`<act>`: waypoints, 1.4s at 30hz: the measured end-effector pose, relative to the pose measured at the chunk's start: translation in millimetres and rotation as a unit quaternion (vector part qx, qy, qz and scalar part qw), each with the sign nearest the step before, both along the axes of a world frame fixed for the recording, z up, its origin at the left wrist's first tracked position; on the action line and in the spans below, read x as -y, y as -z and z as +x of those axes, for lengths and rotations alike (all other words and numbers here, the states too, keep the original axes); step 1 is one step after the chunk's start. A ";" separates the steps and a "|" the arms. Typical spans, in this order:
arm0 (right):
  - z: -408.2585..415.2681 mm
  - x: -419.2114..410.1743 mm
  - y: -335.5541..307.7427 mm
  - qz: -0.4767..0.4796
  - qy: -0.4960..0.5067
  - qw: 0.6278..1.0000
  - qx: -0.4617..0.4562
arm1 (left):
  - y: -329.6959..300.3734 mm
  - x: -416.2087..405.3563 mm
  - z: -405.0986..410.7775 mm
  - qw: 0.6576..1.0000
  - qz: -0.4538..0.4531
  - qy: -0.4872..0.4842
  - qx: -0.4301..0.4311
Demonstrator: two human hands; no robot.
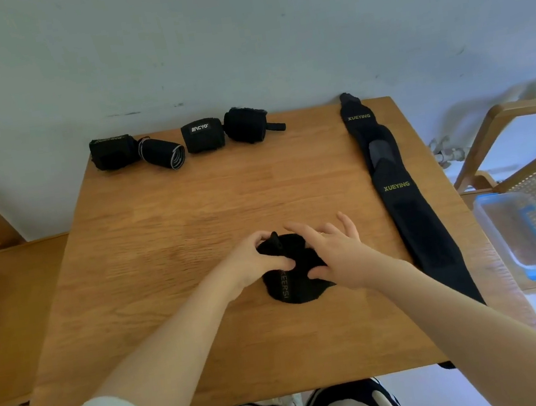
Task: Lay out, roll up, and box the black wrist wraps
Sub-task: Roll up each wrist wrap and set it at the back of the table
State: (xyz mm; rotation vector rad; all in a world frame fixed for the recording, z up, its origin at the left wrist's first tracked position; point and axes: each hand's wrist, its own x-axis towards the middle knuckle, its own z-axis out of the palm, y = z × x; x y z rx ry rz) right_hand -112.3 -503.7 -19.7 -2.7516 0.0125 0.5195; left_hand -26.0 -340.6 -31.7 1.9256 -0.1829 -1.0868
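Your bench point(163, 252) runs out of view at its near edge. Two flat wraps point(408, 203) marked XUEYING lie along its right side. Four rolled wraps point(182, 142) sit at the back; one reads MACYO. Mid-bench, your hands half hide a rolled wrap point(292, 285), lettering partly legible: left hand point(254, 263) fingers pinching its tab, right hand point(339, 254) fingers spread on it.

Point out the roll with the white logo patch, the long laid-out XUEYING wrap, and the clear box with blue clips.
Roll with the white logo patch point(203, 137): head view, on its front face.
Laid-out XUEYING wrap point(409, 210): head view, mid-length.
Clear box point(503, 221): head view, on its lid.
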 end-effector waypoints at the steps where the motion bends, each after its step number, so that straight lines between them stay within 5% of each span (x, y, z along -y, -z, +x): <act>1: -0.5 1.2 1.2 0.015 0.009 1.000 -0.016 | -0.2 0.4 2.8 1.000 0.011 0.017 -0.021; 5: 5.2 1.5 11.2 0.073 0.095 0.992 -0.028 | 0.8 12.8 9.5 0.995 0.081 0.023 -0.062; 11: 11.9 9.5 27.9 0.169 0.211 0.957 -0.102 | -2.0 45.2 -5.3 0.956 0.218 0.008 0.196; 14: 5.7 7.6 31.3 0.236 0.292 0.918 -0.124 | 5.2 34.9 -10.1 0.955 0.175 -0.010 0.239; 19: 8.7 -11.4 33.0 0.295 0.302 0.896 -0.134 | 19.2 0.5 -1.0 0.990 0.026 -0.067 0.120; 27: 26.3 -41.4 26.7 0.219 0.348 0.908 -0.080 | 4.2 4.3 3.2 0.928 0.168 0.024 0.331; 32: 25.7 -33.6 19.8 0.292 0.337 0.893 -0.055 | 12.6 -9.3 -13.0 0.963 0.103 0.072 0.239; 36: 23.8 -17.8 9.4 0.406 0.277 0.868 -0.067 | 22.0 -14.3 -15.3 0.973 0.058 0.010 0.224; 42: 31.5 -10.0 11.5 0.402 0.268 0.873 -0.061 | 22.3 -27.4 -4.9 0.989 0.007 0.003 0.150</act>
